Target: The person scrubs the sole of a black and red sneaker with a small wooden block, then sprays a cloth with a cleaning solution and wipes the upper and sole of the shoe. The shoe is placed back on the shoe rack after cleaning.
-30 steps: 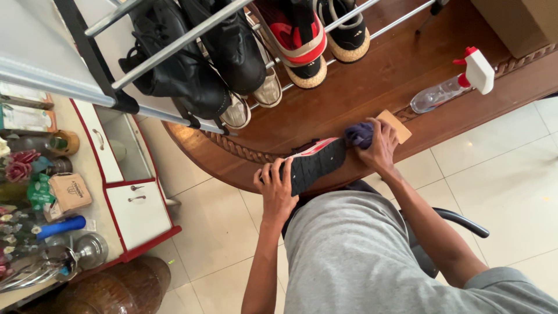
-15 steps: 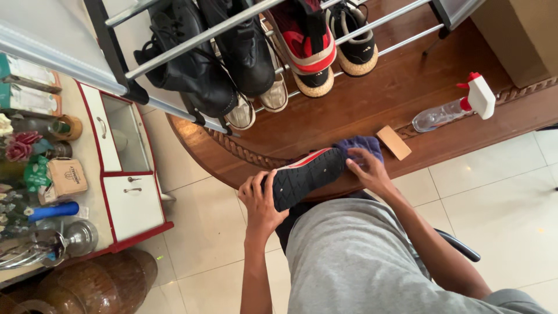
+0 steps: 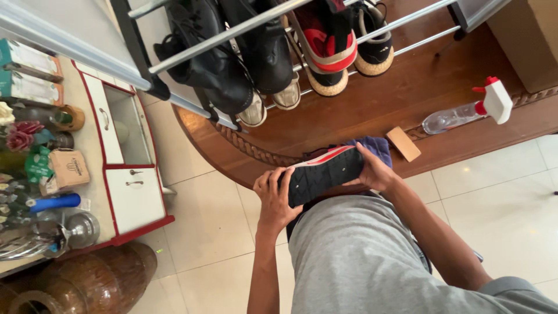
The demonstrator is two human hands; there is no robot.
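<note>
Holding a shoe (image 3: 324, 174) sole up
Left hand (image 3: 274, 197) is gripping its heel — right hand (image 3: 372, 171) is pressing a purple cloth (image 3: 375, 146) on its toe

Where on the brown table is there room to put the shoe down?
Bare wood lies on the round brown wooden table between the metal shoe rack and the clear spray bottle with red-and-white trigger, above the small tan block. The near edge is crowded: the left hand and right hand hold the black-soled red-trimmed shoe and purple cloth there.
</note>
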